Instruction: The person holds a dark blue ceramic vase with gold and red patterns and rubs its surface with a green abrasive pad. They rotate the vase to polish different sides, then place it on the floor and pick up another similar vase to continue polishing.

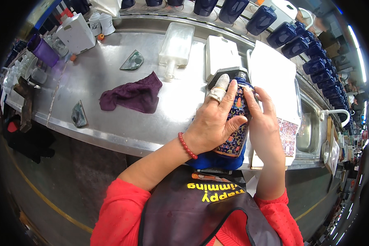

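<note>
A dark blue bottle [236,131] with an orange and red floral pattern lies on the counter's front edge, its clear neck pointing away from me. Under its base is a bright blue cloth [221,161]. My left hand [211,119] presses along the bottle's left side, one fingertip wrapped in white tape and the thumb across the pattern. On the right side, my right hand [265,125] steadies it with its fingers near the shoulder. The two hands hold the bottle between them. Part of the pattern is hidden under my fingers.
A purple cloth [131,96], two greenish shard-like pieces [132,60] and a clear bottle [177,43] lie on the steel counter [90,119]. White sheets [272,74] and a patterned sheet [287,137] are at right, before a sink [308,135]. Blue bottles [261,19] line the back ledge.
</note>
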A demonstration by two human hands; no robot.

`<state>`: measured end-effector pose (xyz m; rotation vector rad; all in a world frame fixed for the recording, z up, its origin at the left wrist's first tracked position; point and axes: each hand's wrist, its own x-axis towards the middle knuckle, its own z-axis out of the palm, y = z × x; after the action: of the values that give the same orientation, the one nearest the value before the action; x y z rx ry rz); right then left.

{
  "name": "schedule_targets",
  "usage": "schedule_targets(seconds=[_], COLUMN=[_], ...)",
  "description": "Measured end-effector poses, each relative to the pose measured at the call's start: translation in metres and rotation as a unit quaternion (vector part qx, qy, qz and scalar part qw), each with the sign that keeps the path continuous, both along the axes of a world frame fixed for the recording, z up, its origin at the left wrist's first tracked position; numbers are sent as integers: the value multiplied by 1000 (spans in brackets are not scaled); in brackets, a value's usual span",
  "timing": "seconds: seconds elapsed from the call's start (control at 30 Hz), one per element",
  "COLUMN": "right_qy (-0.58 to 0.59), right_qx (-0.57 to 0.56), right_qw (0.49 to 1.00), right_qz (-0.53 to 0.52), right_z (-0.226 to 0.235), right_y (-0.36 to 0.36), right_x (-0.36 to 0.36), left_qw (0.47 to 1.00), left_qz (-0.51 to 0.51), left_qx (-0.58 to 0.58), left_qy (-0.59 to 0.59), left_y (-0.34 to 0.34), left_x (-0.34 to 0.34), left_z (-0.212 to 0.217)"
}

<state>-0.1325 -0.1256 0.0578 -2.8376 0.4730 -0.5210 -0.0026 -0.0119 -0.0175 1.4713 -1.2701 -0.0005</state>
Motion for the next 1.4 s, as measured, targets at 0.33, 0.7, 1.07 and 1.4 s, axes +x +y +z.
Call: schedule_targets(seconds=[0.33,0.7,1.07,1.4], right_qy=[-11,-52,-237,-241], right_qx=[-29,-84,283,170], right_qw=[999,963,929,955], right_qz=[-8,252,-33,37], right_z=[-14,17,-3,-15], right_y=[-5,5,24,18], right_x=[-22,-20,-51,-56], left_qw=[991,983,981,978], left_qz=[-47,38,18,28], left_qx=[118,97,100,122], left_qy=[-44,-149,-163,-165], left_y=[70,70,63,62], left_x=[-28,-28,-38,-44], left_z=[-13,-5,-14,-9])
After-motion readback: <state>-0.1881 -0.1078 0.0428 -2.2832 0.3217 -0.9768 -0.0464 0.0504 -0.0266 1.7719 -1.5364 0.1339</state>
